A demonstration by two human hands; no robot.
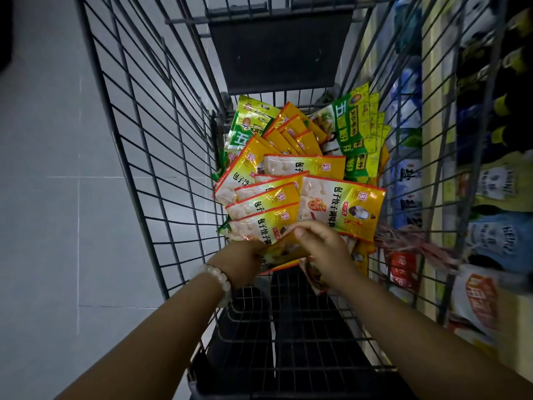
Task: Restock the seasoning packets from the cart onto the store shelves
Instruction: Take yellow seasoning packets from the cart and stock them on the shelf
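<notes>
both hands are reached into the cart (161, 157). left hand (245, 259) is curled round the near end of a small stack of yellow pkts (284, 251); right hand (320, 243) pinches the same stack from above, thumb on top, fingers bent over the far edge. stack is held just above the cart floor at the near edge of the pile. step judged: pickup/gathering of a batch, nothing shelved yet. next move prob. calls for squaring the stack, lifting it clear of the wire sides and turning right to the shelves (427, 168). count: yellow dumpling-seasoning pkts (340, 209) approx. 12 visible, overlapped, exact no. not determinable; green five-spice pkts (350, 131) in 2 groups, one left (245, 125), one right, approx. 6 edges seen. 1 bead bracelet (219, 277) on left wrist.
</notes>
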